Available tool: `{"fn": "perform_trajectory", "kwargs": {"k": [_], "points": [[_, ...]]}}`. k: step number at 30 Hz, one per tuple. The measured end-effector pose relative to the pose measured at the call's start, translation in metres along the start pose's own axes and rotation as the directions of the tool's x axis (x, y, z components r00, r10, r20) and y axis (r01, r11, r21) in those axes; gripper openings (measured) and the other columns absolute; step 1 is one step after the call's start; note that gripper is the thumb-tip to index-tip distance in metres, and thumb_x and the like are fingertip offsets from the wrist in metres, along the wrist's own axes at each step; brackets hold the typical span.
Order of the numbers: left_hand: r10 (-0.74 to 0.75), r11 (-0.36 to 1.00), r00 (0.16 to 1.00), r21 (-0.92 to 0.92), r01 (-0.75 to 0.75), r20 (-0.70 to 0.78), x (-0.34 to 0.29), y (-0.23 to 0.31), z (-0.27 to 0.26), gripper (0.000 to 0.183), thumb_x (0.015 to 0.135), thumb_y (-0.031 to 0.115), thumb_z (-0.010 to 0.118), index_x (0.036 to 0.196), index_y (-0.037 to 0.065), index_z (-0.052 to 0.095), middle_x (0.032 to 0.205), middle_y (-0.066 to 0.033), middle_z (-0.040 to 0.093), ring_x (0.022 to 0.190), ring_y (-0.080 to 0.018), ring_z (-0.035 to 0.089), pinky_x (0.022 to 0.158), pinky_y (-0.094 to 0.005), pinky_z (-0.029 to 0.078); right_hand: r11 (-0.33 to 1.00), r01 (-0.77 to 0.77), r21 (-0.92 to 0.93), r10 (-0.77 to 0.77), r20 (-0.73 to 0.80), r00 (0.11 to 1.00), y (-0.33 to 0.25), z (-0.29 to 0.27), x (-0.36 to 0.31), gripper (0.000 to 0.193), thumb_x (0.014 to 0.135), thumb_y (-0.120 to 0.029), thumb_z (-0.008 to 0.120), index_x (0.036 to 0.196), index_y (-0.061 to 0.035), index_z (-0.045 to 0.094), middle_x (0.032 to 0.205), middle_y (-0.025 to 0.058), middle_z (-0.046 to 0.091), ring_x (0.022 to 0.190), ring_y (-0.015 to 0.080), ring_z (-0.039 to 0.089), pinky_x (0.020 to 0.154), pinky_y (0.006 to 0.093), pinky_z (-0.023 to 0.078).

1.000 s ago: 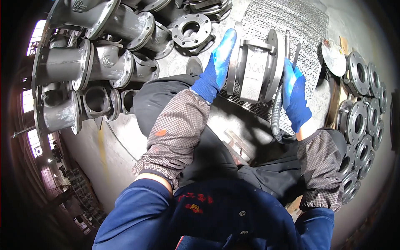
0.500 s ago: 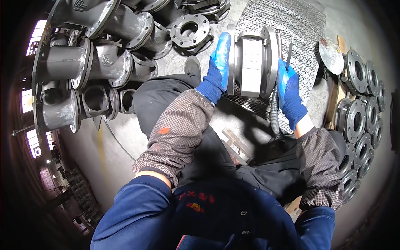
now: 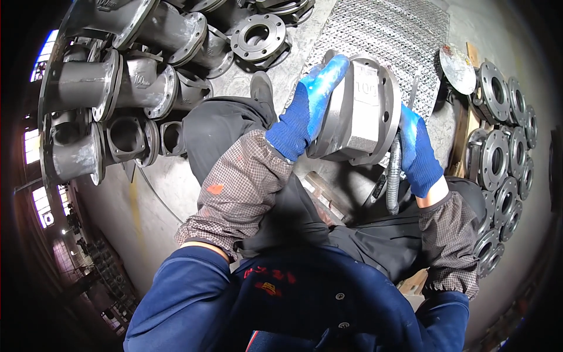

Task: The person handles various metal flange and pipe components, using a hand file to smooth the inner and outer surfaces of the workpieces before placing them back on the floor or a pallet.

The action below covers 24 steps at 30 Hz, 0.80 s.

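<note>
Casting (image 3: 365, 111) with a flange at either end, tilted between the hands, above or on the near edge of the textured metal mat (image 3: 381, 35); whether it bears on the mat cannot be told. Left hand (image 3: 316, 100) closed over the rim of the left flange (image 3: 336, 111). Right hand (image 3: 419, 144) just beside the right flange (image 3: 392, 98), fingers partly hidden; grip cannot be told. Slim dark bar (image 3: 414, 88) rises by its fingers (held or merely behind, unclear). Ribbed hose (image 3: 393, 182) hangs at the near right of the casting.

Step in hand, judged: steadying and angling the casting. Next move would call for even support at both flanges, with the right-hand fingers and hose kept from being pinched under its rim.
</note>
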State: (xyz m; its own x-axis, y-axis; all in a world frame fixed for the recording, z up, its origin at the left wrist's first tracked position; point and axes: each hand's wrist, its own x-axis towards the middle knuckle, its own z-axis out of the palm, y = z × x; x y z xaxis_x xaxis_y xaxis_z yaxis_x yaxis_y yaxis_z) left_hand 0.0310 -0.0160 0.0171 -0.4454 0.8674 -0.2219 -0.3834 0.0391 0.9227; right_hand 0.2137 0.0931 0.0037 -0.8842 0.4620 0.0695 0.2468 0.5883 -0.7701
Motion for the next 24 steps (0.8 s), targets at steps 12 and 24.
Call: {"fn": "perform_trajectory", "kwargs": {"k": [12,24], "points": [[-0.159,0.956,0.987,-0.25,0.156,0.01,0.04,-0.004,0.001,0.036,0.092,0.032,0.049,0.115,0.005,0.053,0.104,-0.0071,0.058,0.093,-0.013,0.058,0.082,-0.024,0.048,0.982,0.191,-0.006,-0.189,-0.188,0.964,0.044,-0.003,0.01,0.038,0.089,-0.006,0.045,0.126,0.0011,0.045,0.124,0.0185,0.049,0.114,0.0286,0.048,0.099,0.0345,0.035],[0.171,0.982,0.984,0.093,-0.166,-0.042,0.065,-0.027,-0.046,0.045,0.094,0.033,0.046,0.129,0.005,0.044,0.119,-0.007,0.054,0.106,-0.0133,0.054,0.09,-0.026,0.045,0.967,-0.024,0.253,0.068,-0.167,0.984,0.021,0.001,0.058,0.028,0.091,-0.021,0.044,0.104,0.0023,0.052,0.084,0.0073,0.051,0.076,0.0158,0.047,0.069,0.0274,0.039]]}}
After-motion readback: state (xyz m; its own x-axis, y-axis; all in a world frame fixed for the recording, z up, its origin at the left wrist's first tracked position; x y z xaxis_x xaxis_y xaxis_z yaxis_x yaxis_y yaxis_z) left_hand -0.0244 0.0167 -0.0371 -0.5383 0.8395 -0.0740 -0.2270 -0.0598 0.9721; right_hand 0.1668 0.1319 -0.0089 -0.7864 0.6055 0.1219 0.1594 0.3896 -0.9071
